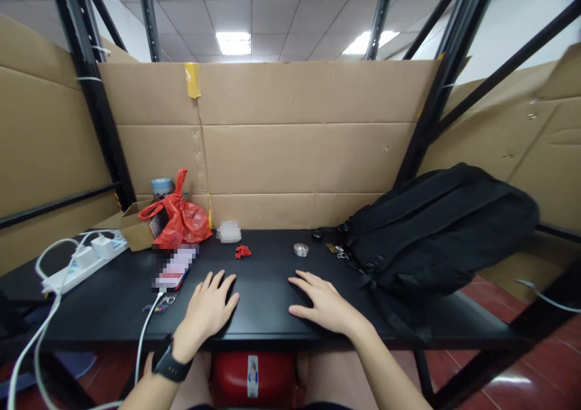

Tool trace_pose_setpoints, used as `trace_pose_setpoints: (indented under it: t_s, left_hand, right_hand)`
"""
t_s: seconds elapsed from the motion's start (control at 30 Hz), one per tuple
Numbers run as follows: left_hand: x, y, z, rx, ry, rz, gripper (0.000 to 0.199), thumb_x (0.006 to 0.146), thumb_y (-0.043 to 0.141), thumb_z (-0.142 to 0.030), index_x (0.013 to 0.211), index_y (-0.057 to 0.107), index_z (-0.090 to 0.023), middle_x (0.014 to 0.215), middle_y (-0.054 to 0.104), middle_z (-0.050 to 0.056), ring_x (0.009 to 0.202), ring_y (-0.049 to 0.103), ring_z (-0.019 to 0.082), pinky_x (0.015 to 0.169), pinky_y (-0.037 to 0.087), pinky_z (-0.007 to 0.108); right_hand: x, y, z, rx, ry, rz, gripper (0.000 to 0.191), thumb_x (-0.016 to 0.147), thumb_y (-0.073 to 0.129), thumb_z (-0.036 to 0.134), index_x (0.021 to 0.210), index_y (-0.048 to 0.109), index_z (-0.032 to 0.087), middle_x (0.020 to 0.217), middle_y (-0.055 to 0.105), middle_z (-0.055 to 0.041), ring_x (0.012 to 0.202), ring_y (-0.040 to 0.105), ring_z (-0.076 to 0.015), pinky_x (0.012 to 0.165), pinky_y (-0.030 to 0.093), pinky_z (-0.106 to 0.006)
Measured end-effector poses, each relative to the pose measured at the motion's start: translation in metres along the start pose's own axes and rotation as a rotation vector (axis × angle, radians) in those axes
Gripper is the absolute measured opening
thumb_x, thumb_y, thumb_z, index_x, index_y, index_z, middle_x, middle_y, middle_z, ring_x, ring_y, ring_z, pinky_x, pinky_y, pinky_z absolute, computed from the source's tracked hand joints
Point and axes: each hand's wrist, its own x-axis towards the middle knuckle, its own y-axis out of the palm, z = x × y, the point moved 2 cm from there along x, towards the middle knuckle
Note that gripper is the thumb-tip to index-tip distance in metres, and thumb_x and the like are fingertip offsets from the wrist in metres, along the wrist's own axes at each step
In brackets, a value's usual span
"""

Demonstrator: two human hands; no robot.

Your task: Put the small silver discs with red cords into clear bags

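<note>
Grip: left hand (pixel 209 310) and right hand (pixel 324 304) both lie palm down, fingers spread, pinching nothing; a watch (pixel 172 364) on the left wrist.
Counter: black counter (pixel 267 289) under both hands, bare between them.
Phone: phone (pixel 177 269), nearest the left hand, on its outer side; cable (pixel 144 331) at its near end, a small bunch of keys (pixel 170 300) beside it.
Tape: clear roll of tape (pixel 300 250), lying flat just beyond the right hand's fingertips, untouched.
Red clump: small red clump (pixel 242 251), beyond the left hand, apart from it; make too small to tell.
Progress: nothing lifted or held; by judgement, handling has not begun, and every loose item is left lying.
Red bag: red bag (pixel 184 219), knotted at the top, bulging, contents hidden; leans against the box.
Box: small box (pixel 134 228), top open, something dark inside, mostly hidden by the red bag.
Jar: blue-topped jar (pixel 162 186) behind the red bag; whether it stands in the box, cannot tell.
Clear pack: clear pack (pixel 229 232) by the back panel; contents unclear.
Backpack: black backpack (pixel 436 228), lying at right, contents out of sight.
Power strip: white power strip (pixel 59 281), two plugs seated.
</note>
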Motion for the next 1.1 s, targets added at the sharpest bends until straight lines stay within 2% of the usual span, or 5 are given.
trace_pose_setpoints:
  t_s: [0.2, 0.63, 0.8, 0.93, 1.1]
  left_hand:
    - [-0.006, 0.012, -0.001, -0.017, -0.006, -0.035, 0.054, 0.097, 0.037, -0.049, 0.148, 0.045, -0.032, 0.159, 0.035, 0.003, 0.148, 0.026, 0.035, 0.118, 0.027, 0.053]
    - [-0.007, 0.011, 0.005, -0.108, 0.008, -0.034, 0.051, 0.096, 0.039, -0.051, 0.144, 0.05, -0.035, 0.158, 0.036, -0.001, 0.149, 0.026, 0.031, 0.119, 0.026, 0.052]
    - [-0.003, 0.008, 0.003, -0.192, -0.011, -0.101, 0.043, 0.092, 0.048, -0.043, 0.13, 0.062, -0.029, 0.148, 0.051, 0.004, 0.143, 0.038, 0.031, 0.116, 0.033, 0.049]
    - [0.025, -0.018, -0.004, -0.256, 0.063, -0.242, 0.035, 0.092, 0.049, -0.035, 0.12, 0.065, -0.023, 0.13, 0.064, 0.008, 0.121, 0.058, 0.025, 0.106, 0.045, 0.038]
    - [0.109, -0.048, 0.0, -0.172, 0.108, -0.24, 0.03, 0.085, 0.059, -0.032, 0.112, 0.068, -0.022, 0.116, 0.071, 0.009, 0.11, 0.065, 0.027, 0.095, 0.05, 0.035]
  right_hand:
    - [-0.011, 0.014, 0.006, -0.052, 0.063, -0.045, 0.068, 0.092, 0.033, 0.07, 0.15, 0.041, 0.035, 0.162, 0.028, 0.0004, 0.151, 0.018, -0.0285, 0.121, 0.016, -0.049]
    - [-0.009, 0.017, -0.001, -0.042, 0.064, -0.088, 0.063, 0.092, 0.037, 0.067, 0.146, 0.046, 0.036, 0.16, 0.033, 0.0009, 0.15, 0.024, -0.0288, 0.121, 0.02, -0.049]
    - [-0.011, 0.019, -0.001, -0.026, 0.052, -0.118, 0.06, 0.092, 0.041, 0.064, 0.144, 0.049, 0.035, 0.158, 0.037, -0.0012, 0.149, 0.026, -0.0312, 0.119, 0.022, -0.052]
    - [-0.001, 0.008, 0.002, -0.023, 0.009, -0.129, 0.051, 0.092, 0.05, 0.056, 0.134, 0.059, 0.029, 0.151, 0.048, -0.0068, 0.141, 0.039, -0.032, 0.114, 0.033, -0.05]
    - [0.065, -0.033, -0.008, 0.007, -0.21, -0.139, 0.034, 0.089, 0.059, 0.038, 0.118, 0.067, 0.024, 0.127, 0.066, -0.0077, 0.117, 0.061, -0.025, 0.103, 0.045, -0.037]
